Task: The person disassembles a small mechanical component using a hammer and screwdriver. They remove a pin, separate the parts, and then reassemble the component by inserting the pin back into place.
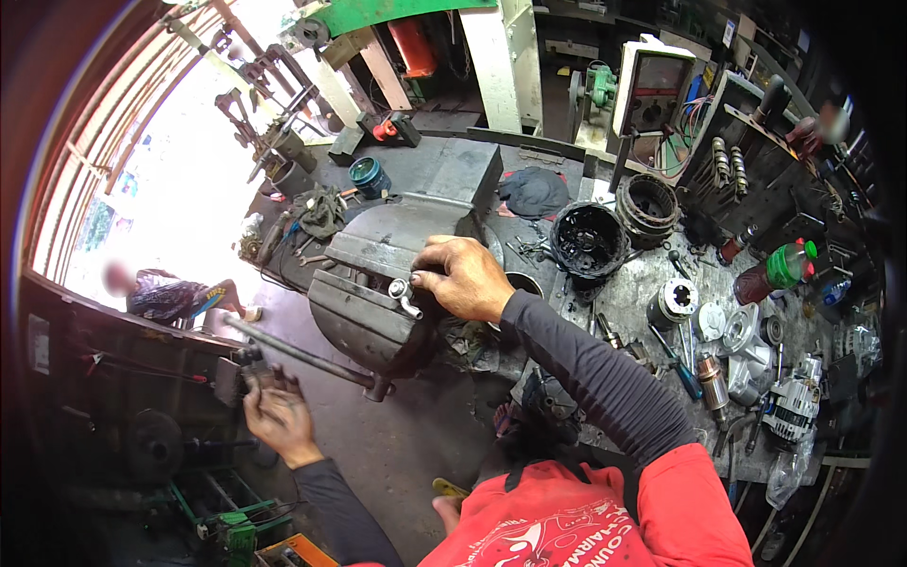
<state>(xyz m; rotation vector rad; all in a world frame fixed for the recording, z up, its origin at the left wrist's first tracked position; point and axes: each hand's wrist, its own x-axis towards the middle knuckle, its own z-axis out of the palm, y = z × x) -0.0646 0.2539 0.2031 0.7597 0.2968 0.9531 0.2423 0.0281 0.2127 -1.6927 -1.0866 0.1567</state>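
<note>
A large dark bench vise (373, 317) stands at the workbench edge in front of me, its metal handle bar (302, 352) sticking out to the left. My right hand (468, 279) is over the jaws, thumb and fingers pinched on a small shiny metal part (404, 295) with a round end. Whether the jaws also grip that part, I cannot tell. Below the far end of the handle bar is my left hand (282, 418), palm up and fingers apart, with nothing in it. Its fingertips are slightly blurred.
On the bench to the right lie a blackened round housing (590, 244), a stator ring (648, 210), a bottle of dark liquid (767, 274), an alternator (794, 406) and a screwdriver (684, 376). A blue can (368, 177) stands behind the vise. Another person (175, 298) sits at the far left.
</note>
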